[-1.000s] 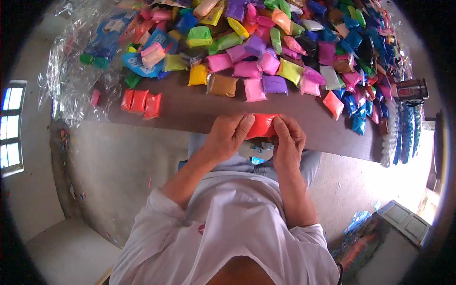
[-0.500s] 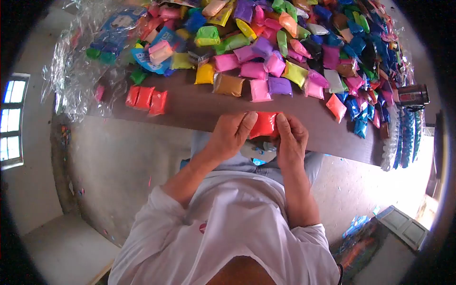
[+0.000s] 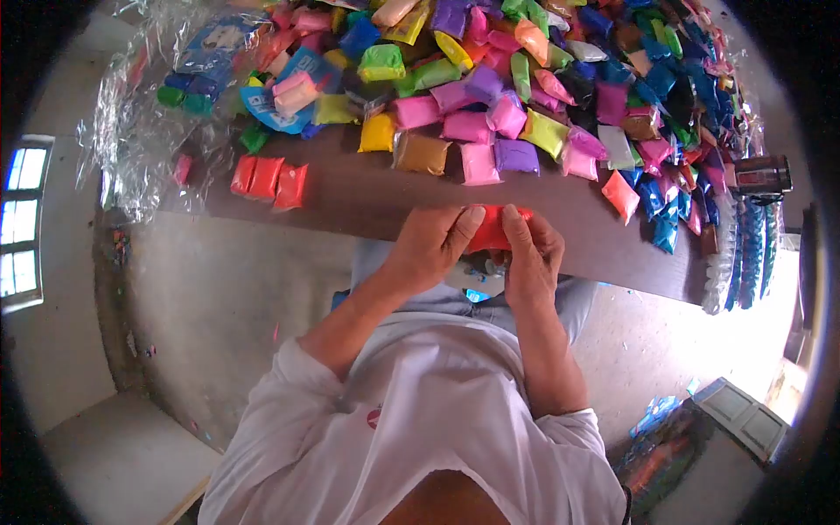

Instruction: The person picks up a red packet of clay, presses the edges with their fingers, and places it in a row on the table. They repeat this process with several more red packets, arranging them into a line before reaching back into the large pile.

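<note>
At centre, the left hand [image 3: 429, 245] and right hand [image 3: 534, 255] pinch a red packet [image 3: 493, 231] with thumbs and curled fingers; three similar packets [image 3: 265, 178] lie upper left.

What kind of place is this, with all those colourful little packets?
Probably a simple workroom. Colourful packets are heaped on a big brown table, crinkly clear plastic is bunched at one end, and blue scraps lie on the bare floor.

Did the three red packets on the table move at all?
No. Against the front brown packet, the three red packets on the table lie where they did; only the whole view shifted slightly.
</note>
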{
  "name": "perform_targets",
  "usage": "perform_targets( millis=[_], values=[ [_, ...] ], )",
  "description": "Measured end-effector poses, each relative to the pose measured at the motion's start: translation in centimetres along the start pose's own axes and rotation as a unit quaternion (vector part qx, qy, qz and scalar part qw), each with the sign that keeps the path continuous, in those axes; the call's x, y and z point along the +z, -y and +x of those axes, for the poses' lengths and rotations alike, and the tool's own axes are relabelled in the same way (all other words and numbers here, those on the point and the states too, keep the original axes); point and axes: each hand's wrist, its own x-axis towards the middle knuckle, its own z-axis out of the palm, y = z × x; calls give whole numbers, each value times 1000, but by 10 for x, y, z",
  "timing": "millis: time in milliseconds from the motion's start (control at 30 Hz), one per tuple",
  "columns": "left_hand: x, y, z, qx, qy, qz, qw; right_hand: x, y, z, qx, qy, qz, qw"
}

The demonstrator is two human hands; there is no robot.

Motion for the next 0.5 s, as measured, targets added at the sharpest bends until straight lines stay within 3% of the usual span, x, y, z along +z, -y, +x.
perform_targets(
  millis=[200,333,500],
  values=[
    [6,2,0,27,-6,-9,1000,-11,-7,0,28,0,59,998],
    [3,7,-3,-37,9,-6,999,-8,2,-1,76,14,131,988],
    [1,2,-2,-39,2,4,999,-23,-12,5,-11,-9,-20,1000]
  ],
)
